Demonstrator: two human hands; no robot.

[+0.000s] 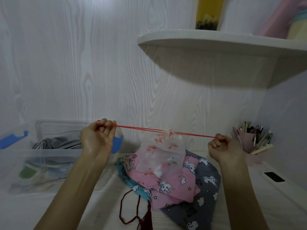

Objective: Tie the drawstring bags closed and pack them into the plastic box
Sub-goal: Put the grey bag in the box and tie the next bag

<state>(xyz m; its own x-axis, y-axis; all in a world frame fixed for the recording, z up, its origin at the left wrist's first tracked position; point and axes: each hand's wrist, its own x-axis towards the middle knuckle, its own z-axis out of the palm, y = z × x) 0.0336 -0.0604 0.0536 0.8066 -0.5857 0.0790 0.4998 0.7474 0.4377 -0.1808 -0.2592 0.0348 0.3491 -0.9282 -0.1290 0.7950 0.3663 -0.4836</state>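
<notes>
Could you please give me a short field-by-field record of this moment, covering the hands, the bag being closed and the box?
left hand: left hand pinches one end of the red drawstring
right hand: right hand grips the other end
bag in work: translucent flamingo bag, mouth gathered, cord pulled taut sideways
waiting bags: pink unicorn bag, grey unicorn bag beneath
box: plastic box to the left, bags already inside

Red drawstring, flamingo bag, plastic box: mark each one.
red drawstring point(141, 128), head view, taut stretch left of the bag mouth
flamingo bag point(163, 151), head view, translucent body
plastic box point(49, 152), head view, near rim
</notes>
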